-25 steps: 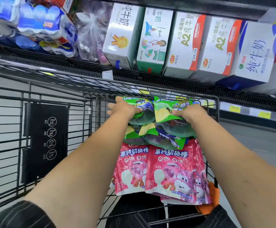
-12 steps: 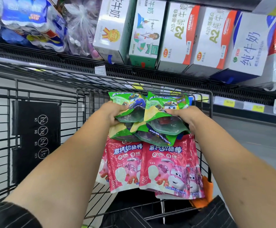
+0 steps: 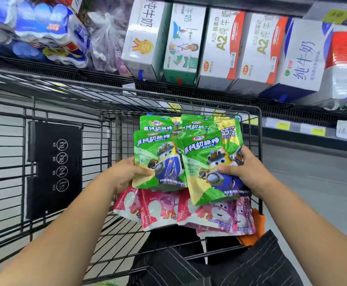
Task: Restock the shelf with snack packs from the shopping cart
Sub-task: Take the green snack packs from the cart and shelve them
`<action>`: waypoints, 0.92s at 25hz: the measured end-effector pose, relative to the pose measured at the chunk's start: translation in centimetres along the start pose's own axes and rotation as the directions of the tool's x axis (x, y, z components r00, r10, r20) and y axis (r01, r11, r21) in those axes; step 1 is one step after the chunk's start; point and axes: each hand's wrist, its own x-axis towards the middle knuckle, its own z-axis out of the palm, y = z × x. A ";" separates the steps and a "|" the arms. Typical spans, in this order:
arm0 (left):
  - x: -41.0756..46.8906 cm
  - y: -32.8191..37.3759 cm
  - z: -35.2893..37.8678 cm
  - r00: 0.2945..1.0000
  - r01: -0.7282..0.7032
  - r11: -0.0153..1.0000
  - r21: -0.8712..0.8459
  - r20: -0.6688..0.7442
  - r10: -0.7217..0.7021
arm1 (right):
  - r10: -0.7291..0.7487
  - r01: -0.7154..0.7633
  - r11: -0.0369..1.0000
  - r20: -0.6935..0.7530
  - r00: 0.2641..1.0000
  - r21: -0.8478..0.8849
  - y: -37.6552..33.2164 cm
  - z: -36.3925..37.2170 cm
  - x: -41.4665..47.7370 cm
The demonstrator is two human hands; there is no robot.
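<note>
Both hands hold green snack packs upright above the black wire shopping cart point(image 3: 259, 141), fronts facing me. My left hand point(image 3: 127, 174) grips the lower left edge of one stack of green packs point(image 3: 158, 157). My right hand point(image 3: 245, 172) grips the right side of another stack of green packs point(image 3: 207, 162). More green packs show behind each front one. Several pink snack packs point(image 3: 189, 209) lie in the cart basket beneath them.
The shelf point(image 3: 209, 89) just beyond the cart carries milk cartons point(image 3: 220, 46), wrapped bottle multipacks point(image 3: 44, 29) and a clear plastic bag point(image 3: 108, 38). A black sign panel point(image 3: 55, 168) hangs on the cart's left side. Grey aisle floor point(image 3: 313, 182) lies to the right.
Both hands have lifted the green packs out of the cart and tipped them upright, so their printed fronts now face me. The pink packs stay in the basket.
</note>
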 end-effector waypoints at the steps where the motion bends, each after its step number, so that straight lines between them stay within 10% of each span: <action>1: 0.0 -0.1 -0.1 1.000 0.004 0.999 0.043 0.016 -0.004 | 0.024 -0.024 1.000 0.007 1.000 -0.002 0.3 -0.1 0.1; 11: 0.4 1.1 2.1 0.990 -0.084 0.995 0.059 -0.110 0.090 | 0.127 -0.123 0.989 0.046 0.991 -0.088 -1.0 1.0 -0.6; 23: -5.1 0.9 1.3 0.949 -0.315 0.949 -0.007 0.019 0.315 | -0.018 0.004 0.976 0.062 0.998 0.220 -2.8 -0.2 -6.6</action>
